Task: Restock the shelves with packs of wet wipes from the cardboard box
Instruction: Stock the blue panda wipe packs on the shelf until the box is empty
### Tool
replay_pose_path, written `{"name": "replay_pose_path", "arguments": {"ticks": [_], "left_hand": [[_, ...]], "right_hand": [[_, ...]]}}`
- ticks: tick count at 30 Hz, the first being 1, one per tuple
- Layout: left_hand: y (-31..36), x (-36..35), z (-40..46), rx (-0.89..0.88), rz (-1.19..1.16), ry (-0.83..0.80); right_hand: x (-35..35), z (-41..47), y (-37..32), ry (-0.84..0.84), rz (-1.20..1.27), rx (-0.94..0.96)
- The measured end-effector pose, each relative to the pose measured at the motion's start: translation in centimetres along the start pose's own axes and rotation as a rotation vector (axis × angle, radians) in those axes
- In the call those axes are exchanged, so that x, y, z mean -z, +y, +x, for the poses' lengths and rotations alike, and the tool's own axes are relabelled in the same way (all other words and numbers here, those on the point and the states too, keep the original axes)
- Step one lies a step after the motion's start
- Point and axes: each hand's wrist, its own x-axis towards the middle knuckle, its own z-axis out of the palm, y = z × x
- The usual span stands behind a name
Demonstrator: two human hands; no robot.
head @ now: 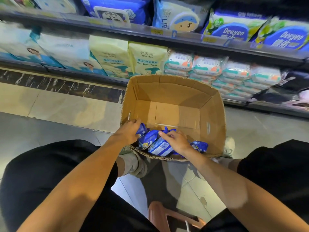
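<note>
Looking down from the head camera, both bare arms reach into the open cardboard box [173,104] standing on the tiled floor [50,104] in front of the shelves [167,37]. Landmark is that box: its far half shows bare cardboard bottom, and all the blue wet wipe packs [150,139] are bunched against its near wall, right under the hands.

Left hand [127,131] sits at the box's near-left corner, fingers curled down over the end of the leftmost blue pack, touching it; whether it truly grips the pack I cannot tell. Right hand [176,139] lies flat-ish on top of the pile at the near wall, forefinger stretched toward the left hand, fingers loose and spread on the wrappers, not clenched. One pack with a pale label [161,148] peeks out just below and left of that hand, and another blue pack [199,145] pokes out to its right, by the wrist.

Beyond the box's far wall, the lower shelf carries cream pouches [147,59] marked baby wipes and stacked white-and-teal packs [234,76]. Nearer than the box, black-clad knees [50,164] flank a brownish stool [167,216].
</note>
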Motion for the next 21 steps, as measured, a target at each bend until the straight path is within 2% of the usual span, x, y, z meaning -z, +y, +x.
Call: {"name": "replay_pose_path", "arguments": {"ticks": [5, 7, 11, 14, 21], "left_hand": [[0.6, -0.3, -0.3, 0.009, 0.0, 0.003], [0.7, -0.5, -0.3, 0.026, -0.015, -0.004], [0.8, -0.8, -0.4, 0.058, -0.032, -0.018], [0.9, -0.7, -0.3, 0.094, -0.041, -0.048], [1.7, -1.0, -0.1, 0.153, -0.014, -0.097]], "right_hand": [[1.0, -1.3, -0.6, -0.204, 0.09, -0.297], [0.9, -1.1, 0.2, -0.197, 0.076, -0.355], [1.0, -0.8, 0.9, -0.307, 0.16, -0.413], [1.6, -0.6, 1.9, -0.278, 0.231, -0.334], [4.3, -1.2, 2.0, -0.225, 0.144, -0.037]]}}
